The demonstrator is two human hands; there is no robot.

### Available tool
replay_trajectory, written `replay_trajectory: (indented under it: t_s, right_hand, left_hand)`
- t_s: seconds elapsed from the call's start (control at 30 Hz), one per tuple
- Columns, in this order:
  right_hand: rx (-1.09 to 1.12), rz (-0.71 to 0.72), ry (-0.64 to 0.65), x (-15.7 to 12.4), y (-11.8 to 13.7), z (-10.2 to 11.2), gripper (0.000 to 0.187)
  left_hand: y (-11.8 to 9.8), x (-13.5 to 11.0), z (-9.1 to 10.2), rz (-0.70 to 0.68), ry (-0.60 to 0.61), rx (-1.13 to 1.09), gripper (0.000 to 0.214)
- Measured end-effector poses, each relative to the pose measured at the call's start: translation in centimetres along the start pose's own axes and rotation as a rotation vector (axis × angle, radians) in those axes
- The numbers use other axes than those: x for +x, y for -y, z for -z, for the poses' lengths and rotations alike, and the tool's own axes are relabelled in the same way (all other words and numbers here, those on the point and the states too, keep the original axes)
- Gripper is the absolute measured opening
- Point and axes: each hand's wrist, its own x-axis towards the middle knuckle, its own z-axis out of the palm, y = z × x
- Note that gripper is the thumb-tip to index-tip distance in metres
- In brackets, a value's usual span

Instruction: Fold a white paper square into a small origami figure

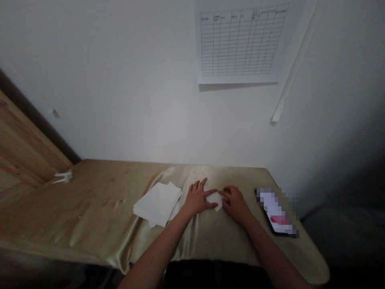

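Left hand [197, 199] is spread, thumb and index at small white paper [215, 199]; right hand [236, 204] touches its right side, can't tell if pinching.

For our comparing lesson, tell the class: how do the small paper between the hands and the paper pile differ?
The small paper is much smaller than the paper pile. The left hand and right hand touch the small paper, while neither touches the paper pile. The small paper shows as one piece; the paper pile has several overlapping sheets. Both look white.
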Motion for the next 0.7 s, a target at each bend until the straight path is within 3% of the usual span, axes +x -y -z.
replay_trajectory:
  t_s: [0.33,0.7]
  right_hand:
    - [-0.122,-0.031,0.013,0.2,0.8,0.3,0.044]
    - [-0.17,-0.04,0.002,0.2,1.0,1.9,0.023]
  left_hand:
    - [0.1,0.0,-0.1,0.01,0.016,-0.012,0.064]
    - [0.3,-0.2,-0.4,0.015,0.009,-0.003,0.065]
